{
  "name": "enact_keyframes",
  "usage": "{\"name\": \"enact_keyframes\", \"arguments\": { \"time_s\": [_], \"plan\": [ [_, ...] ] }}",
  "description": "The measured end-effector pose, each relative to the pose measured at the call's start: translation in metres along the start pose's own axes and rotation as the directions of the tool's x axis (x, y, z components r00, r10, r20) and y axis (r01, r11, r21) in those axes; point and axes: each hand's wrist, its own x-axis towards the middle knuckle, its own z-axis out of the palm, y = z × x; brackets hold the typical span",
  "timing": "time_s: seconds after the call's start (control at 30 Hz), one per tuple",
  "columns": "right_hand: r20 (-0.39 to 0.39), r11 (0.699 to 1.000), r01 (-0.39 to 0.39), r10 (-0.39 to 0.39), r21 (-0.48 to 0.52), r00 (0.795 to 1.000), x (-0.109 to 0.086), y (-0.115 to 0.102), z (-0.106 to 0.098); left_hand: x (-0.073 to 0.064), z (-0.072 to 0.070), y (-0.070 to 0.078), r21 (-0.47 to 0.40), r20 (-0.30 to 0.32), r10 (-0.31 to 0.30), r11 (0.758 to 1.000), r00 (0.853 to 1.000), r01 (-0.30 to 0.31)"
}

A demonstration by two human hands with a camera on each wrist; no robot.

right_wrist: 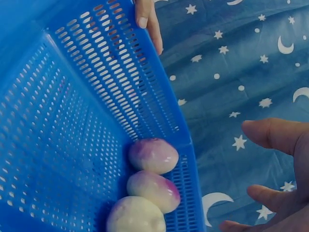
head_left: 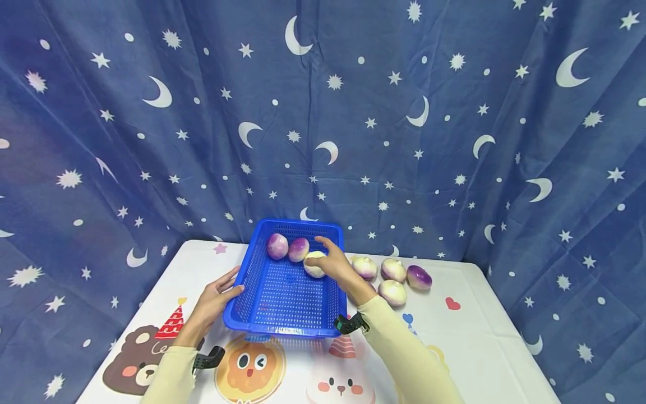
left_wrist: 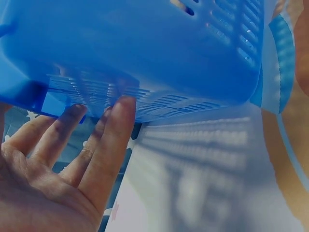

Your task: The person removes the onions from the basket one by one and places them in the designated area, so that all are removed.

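A blue plastic basket with slotted walls stands on the table. Inside, along its far side, lie a purple turnip, a purple-and-white turnip and a whiter turnip. My left hand holds the basket's left rim, thumb over the edge; in the left wrist view its fingers lie along the outside of the wall. My right hand is above the basket's right side, near the whiter turnip. In the right wrist view its fingers are spread apart, with nothing between them.
Several purple-and-white turnips, among them a white-topped turnip and a dark purple turnip, lie right of the basket. A cartoon-printed white cloth covers the table. Behind hangs a blue curtain with moons and stars.
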Motion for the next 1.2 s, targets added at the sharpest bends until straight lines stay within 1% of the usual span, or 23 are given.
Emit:
{"name": "enact_keyframes", "arguments": {
  "time_s": [0.1, 0.27, 0.43, 0.63, 0.83, 0.97, 1.1, 1.2],
  "plan": [
    [-0.007, 1.000, -0.030, 0.030, 0.009, 1.000, 0.007, 0.001, 0.005, 0.001, 0.000, -0.001, -0.005, -0.006, -0.002, 1.000, 1.000, 0.002],
    [-0.023, 0.998, -0.068, 0.068, -0.014, 0.997, 0.017, 0.004, 0.013, 0.001, -0.001, -0.001, -0.014, -0.009, -0.005, 1.000, 1.000, 0.005],
    [-0.036, 0.993, -0.119, 0.119, -0.004, 0.992, 0.024, 0.008, 0.019, 0.001, -0.001, -0.001, -0.001, -0.007, -0.006, 1.000, 1.000, 0.006],
    [-0.061, 0.990, -0.139, 0.138, -0.009, 0.988, 0.033, 0.014, 0.025, 0.002, -0.003, 0.002, 0.000, -0.012, -0.005, 1.000, 1.000, 0.005],
    [-0.064, 0.984, -0.177, 0.175, -0.012, 0.982, 0.037, 0.021, 0.030, 0.003, -0.002, 0.003, -0.008, -0.005, -0.015, 1.000, 1.000, 0.015],
    [-0.069, 0.986, -0.164, 0.162, -0.032, 0.984, 0.040, 0.025, 0.035, 0.002, -0.002, 0.002, -0.011, -0.014, -0.013, 1.000, 1.000, 0.012],
    [-0.089, 0.986, -0.152, 0.146, -0.064, 0.985, 0.042, 0.027, 0.038, 0.001, -0.001, 0.002, -0.029, 0.000, 0.006, 1.000, 1.000, -0.006],
    [-0.107, 0.979, -0.150, 0.136, -0.136, 0.985, 0.041, 0.028, 0.040, 0.000, 0.000, 0.000, -0.035, 0.008, 0.007, 0.999, 1.000, -0.007]
  ]
}}
